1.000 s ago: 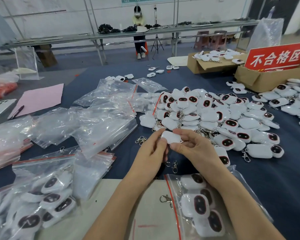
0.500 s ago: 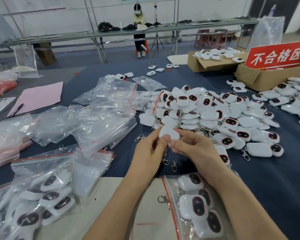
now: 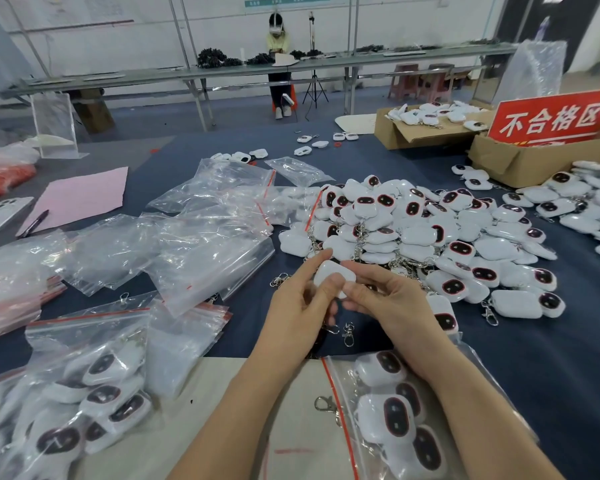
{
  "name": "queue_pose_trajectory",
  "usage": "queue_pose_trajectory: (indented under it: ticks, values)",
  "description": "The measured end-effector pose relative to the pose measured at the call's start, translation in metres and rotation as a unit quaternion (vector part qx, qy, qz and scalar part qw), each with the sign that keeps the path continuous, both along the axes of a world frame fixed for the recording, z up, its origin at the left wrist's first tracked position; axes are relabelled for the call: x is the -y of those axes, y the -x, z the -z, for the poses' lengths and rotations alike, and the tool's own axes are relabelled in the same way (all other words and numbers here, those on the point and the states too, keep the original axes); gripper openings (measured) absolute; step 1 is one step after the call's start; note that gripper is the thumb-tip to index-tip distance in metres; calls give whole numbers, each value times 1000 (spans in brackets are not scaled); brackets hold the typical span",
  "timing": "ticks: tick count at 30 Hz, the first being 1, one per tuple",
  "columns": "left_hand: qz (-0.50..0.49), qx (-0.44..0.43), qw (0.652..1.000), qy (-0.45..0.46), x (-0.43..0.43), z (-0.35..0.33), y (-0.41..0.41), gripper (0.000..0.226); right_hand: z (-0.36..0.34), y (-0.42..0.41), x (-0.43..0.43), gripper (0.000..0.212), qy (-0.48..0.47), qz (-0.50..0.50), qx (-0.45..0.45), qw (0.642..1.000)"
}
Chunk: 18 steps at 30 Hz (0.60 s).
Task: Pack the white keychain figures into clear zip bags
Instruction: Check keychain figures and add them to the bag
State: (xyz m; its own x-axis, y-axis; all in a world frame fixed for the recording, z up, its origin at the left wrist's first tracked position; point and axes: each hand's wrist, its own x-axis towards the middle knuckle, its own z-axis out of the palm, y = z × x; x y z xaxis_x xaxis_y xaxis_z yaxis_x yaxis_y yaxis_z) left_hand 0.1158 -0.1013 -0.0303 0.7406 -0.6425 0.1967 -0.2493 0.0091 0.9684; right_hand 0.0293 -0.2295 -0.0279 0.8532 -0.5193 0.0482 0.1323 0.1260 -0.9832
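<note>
The white keychain figure (image 3: 330, 271) has tipped from flat to slanted since a second ago. The left hand (image 3: 297, 315) and right hand (image 3: 392, 306) both pinch it (thumbs and forefingers curled on its edges) above the blue tablecloth (image 3: 534, 358), just before the pile of loose figures (image 3: 430, 230). A part-filled zip bag (image 3: 347, 441) lies under the right forearm, with empty bags (image 3: 194, 244) heaped to the left.
</note>
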Motion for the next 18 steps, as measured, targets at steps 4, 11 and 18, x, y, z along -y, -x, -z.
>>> queue_pose_trajectory:
  ticks: [4,11,18]
  values:
    - [14,-25,1000,12,-2,-3,-1,30,1,-1,1,33,-20,-7,9,1000]
    - [-2,-56,998,36,-2,-1,-3,26,0,0,2,31,32,27,-22,999]
    - [-39,59,997,-36,0,5,-4,22,-1,-1,1,14,44,53,-19,997]
